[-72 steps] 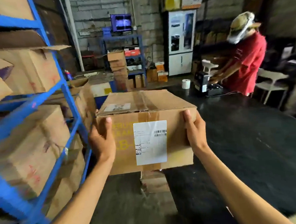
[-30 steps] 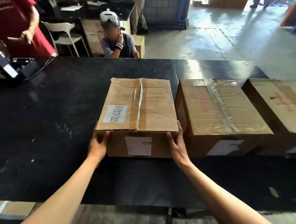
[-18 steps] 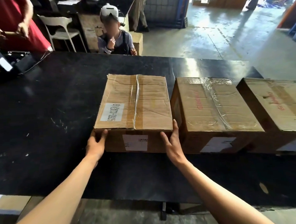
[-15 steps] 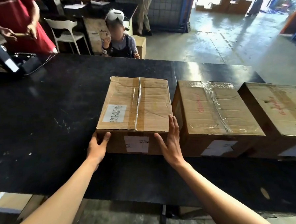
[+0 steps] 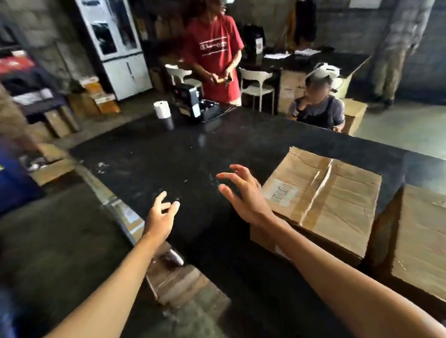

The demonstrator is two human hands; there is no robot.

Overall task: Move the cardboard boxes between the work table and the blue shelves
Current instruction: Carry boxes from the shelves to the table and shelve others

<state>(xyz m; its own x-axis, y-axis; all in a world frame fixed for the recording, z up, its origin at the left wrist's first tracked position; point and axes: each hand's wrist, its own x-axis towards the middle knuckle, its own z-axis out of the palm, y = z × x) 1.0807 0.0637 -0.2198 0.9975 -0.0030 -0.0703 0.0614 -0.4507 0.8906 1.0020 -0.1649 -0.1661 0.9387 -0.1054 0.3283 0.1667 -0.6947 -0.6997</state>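
Lying flat, cardboard box (image 5: 329, 197) runs lengthwise away across work table (image 5: 164, 156).

Walls: grey concrete block (image 5: 343, 28), dim and unpainted.
Floor: bare grey concrete (image 5: 408, 130).
Cabinet: white, tall, glass-fronted (image 5: 117, 42), against the back wall.
Chairs: two white plastic ones (image 5: 256, 85).
Desk: dark (image 5: 327, 60), papers on top.
Light: dim, with glare on the floor at right.

Both bare forearms reach forward. The left hand (image 5: 159, 216) is loosely spread, empty; the right hand (image 5: 244, 193) is splayed, fingers apart, empty.
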